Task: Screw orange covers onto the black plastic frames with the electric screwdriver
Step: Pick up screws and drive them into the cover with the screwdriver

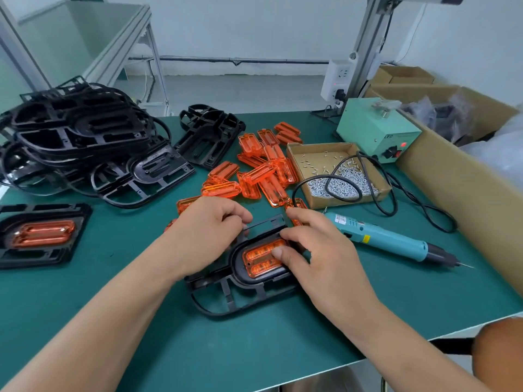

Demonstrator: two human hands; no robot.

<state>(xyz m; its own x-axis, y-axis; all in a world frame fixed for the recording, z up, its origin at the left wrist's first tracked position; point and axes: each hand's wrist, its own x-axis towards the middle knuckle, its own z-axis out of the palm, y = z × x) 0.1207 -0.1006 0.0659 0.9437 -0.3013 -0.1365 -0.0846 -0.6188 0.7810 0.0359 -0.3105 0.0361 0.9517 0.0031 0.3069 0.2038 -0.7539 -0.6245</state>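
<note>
Nearest, at lower centre of the frame, a black frame (pixel 226 295) lies flat on the green surface (pixel 113 321), its long axis running from lower left up to the right. An orange cover (pixel 259 258) sits in its oval recess. The right hand (pixel 319 250) has its thumb pressed on the cover and its fingers bent over the cover's far end. The left hand (pixel 206 233), fingers curled, pinches the frame's far edge.

Just right of the right hand lies the electric screwdriver (pixel 390 239), slanting from upper left to lower right, with its bit pointing away from the hands and its cable end nearest them. The right hand is clearly the closer one, so reaching for the tool looks like its job.

At the left edge rests a frame with cover fitted (pixel 42 236). Further back are loose covers (pixel 254 176), a cardboard box of screws (pixel 339 176) and, at upper left, stacked frames (pixel 79 137).
</note>
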